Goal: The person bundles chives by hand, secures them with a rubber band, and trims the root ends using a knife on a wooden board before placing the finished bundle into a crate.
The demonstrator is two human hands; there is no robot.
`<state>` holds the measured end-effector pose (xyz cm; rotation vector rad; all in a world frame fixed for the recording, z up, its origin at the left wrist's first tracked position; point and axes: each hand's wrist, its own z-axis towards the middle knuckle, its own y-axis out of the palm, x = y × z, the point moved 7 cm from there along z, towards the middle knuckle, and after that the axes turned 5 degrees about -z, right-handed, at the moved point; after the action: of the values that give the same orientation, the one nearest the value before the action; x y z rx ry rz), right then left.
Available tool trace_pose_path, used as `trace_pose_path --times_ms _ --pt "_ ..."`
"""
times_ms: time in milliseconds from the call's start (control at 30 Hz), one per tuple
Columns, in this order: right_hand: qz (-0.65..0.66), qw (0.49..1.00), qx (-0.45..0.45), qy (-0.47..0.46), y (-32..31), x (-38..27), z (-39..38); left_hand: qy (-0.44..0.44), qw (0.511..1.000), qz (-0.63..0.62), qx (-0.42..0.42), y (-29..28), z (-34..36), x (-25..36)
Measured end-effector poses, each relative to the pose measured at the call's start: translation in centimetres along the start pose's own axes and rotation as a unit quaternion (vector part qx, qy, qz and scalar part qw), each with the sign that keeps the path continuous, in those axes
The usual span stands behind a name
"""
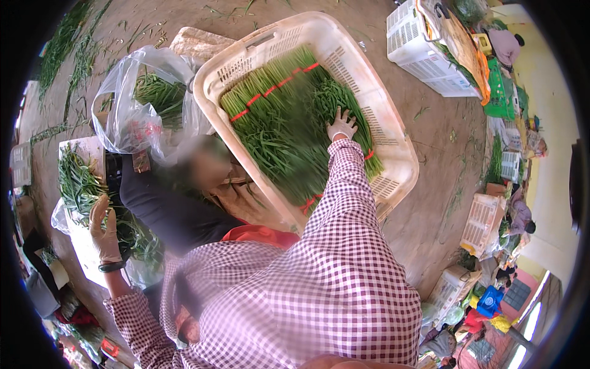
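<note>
A large off-white plastic crate [402, 150] holds bundles of long green leafy stems [264, 132], several of them bound with red bands. My right hand [342, 125], in a pale glove, lies on the leafy bundle [329, 98] at the crate's right side with its fingers spread. At the left, my left hand [105, 230], gloved too, is raised beside loose greens [77, 181] heaped on a white surface. Its fingers are stretched out and nothing shows in them. Part of the crate's middle is blurred.
Left of the crate stands a clear plastic bag [117, 120] with more greens inside. Behind the crate lies a tan sack [200, 44]. Another white crate [415, 52] is at the far right. Cut leaves litter the floor [439, 166]; people and crates line the right side.
</note>
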<state>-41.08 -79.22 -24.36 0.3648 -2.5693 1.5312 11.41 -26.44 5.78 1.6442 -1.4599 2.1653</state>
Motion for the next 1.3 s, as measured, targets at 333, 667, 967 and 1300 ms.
trace_pose_path --times_ms 333,667,967,1300 --pt "0.025 0.975 0.214 -0.054 -3.3 -4.2 -5.1 -0.018 0.999 -0.045 0.011 -1.6 -1.1 -3.6" --pt "-0.018 0.997 0.066 -0.034 0.5 -8.9 -5.3 -0.003 0.995 -0.096 0.008 0.9 0.2 -1.9" --pt "0.074 0.960 0.236 -0.132 -5.3 -14.0 -11.4 -0.009 0.999 -0.019 0.042 -1.7 -2.5 -3.5" --pt "-0.129 0.973 0.017 -0.189 2.7 -19.3 -11.7 -0.054 0.991 -0.083 0.085 -2.9 -5.7 -6.4"
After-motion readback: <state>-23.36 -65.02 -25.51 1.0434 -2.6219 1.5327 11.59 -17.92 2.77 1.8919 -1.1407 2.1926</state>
